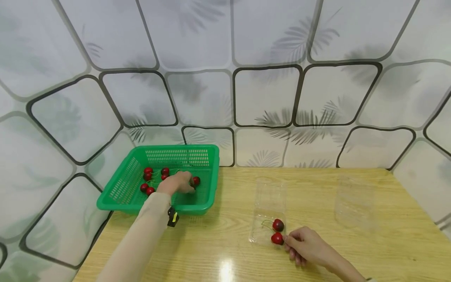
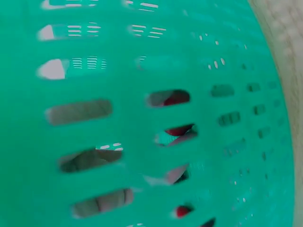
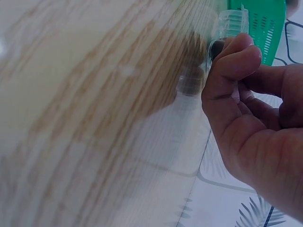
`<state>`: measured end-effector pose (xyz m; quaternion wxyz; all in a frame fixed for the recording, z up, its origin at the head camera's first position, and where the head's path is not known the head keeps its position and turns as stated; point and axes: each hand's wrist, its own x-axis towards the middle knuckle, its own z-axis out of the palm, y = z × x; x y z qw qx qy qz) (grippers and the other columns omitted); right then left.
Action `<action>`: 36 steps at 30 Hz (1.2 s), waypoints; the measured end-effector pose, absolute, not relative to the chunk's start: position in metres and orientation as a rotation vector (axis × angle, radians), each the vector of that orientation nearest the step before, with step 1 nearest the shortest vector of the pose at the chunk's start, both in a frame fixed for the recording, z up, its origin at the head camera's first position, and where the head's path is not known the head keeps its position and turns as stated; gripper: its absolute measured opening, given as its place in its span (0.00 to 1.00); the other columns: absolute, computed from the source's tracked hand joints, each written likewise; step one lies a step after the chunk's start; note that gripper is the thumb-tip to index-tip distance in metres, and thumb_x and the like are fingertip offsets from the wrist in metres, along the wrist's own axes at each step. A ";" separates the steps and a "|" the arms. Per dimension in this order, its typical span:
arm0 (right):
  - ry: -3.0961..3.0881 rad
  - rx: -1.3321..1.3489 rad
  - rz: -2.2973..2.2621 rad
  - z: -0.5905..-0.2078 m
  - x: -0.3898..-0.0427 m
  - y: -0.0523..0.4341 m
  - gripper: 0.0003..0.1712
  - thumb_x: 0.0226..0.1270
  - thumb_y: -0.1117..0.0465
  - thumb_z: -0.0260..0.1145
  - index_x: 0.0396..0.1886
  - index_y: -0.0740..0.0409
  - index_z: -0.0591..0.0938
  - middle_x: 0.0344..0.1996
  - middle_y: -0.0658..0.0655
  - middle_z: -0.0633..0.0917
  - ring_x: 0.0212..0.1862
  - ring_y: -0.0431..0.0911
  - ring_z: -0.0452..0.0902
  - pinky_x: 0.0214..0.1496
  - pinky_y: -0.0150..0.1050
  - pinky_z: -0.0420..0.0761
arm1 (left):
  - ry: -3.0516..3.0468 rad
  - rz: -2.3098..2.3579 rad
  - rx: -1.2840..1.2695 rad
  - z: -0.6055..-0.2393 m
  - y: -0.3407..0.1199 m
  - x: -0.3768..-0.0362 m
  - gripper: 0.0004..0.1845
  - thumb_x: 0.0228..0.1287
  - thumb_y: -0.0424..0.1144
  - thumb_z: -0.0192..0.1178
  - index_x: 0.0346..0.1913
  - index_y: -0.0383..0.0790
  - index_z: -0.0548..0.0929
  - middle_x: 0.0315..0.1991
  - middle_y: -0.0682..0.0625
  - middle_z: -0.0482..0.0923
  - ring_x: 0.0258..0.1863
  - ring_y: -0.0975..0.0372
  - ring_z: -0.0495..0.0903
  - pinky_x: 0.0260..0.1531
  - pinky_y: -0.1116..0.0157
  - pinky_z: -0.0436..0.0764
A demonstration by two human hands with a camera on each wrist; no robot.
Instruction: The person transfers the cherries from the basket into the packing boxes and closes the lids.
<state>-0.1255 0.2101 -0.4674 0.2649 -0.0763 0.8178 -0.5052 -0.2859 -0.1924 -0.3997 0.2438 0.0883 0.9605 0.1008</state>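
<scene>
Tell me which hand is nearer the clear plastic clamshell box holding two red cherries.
Right. The right hand rests at the near right corner of the clear plastic clamshell box, fingertips at a cherry. The left hand is away to the left, inside the green plastic basket.

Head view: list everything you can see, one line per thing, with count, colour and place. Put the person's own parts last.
Basket: one, green plastic, slotted walls, far left of the table.
Cherries in the basket: at least six visible, dark red, by the left hand; some may be hidden.
Near clear tray: one, transparent, table centre.
Cherries in the tray: two, red, at its near end.
Far clear tray: one, transparent, right side of the table.
Table: one, light wood grain.
Wall: pale tile-pattern covering with dark outlines.
Left hand: inside the basket, over the cherries.
Right hand: touches the nearer tray cherry.
</scene>
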 end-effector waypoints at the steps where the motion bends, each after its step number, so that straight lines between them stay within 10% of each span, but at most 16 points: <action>1: 2.210 -0.210 -1.367 -0.467 -0.126 0.210 0.21 0.81 0.56 0.56 0.30 0.65 0.83 0.18 0.51 0.82 0.18 0.38 0.74 0.18 0.29 0.75 | 2.623 0.287 0.239 -0.400 -0.192 -0.285 0.17 0.72 0.40 0.64 0.59 0.36 0.82 0.62 0.38 0.79 0.61 0.44 0.79 0.56 0.48 0.82; 25: 2.223 -0.186 -1.356 -0.470 -0.125 0.211 0.21 0.81 0.55 0.56 0.31 0.64 0.83 0.19 0.51 0.82 0.19 0.38 0.75 0.20 0.29 0.76 | 2.983 0.252 0.296 -0.407 -0.200 -0.275 0.12 0.59 0.48 0.75 0.28 0.48 0.84 0.30 0.51 0.83 0.32 0.54 0.79 0.35 0.51 0.79; 36: 2.231 -0.205 -1.367 -0.469 -0.125 0.210 0.21 0.81 0.55 0.56 0.30 0.65 0.82 0.18 0.51 0.82 0.18 0.38 0.75 0.19 0.29 0.76 | 2.904 0.404 0.357 -0.398 -0.208 -0.272 0.08 0.61 0.34 0.73 0.41 0.35 0.88 0.41 0.43 0.87 0.36 0.54 0.86 0.40 0.55 0.87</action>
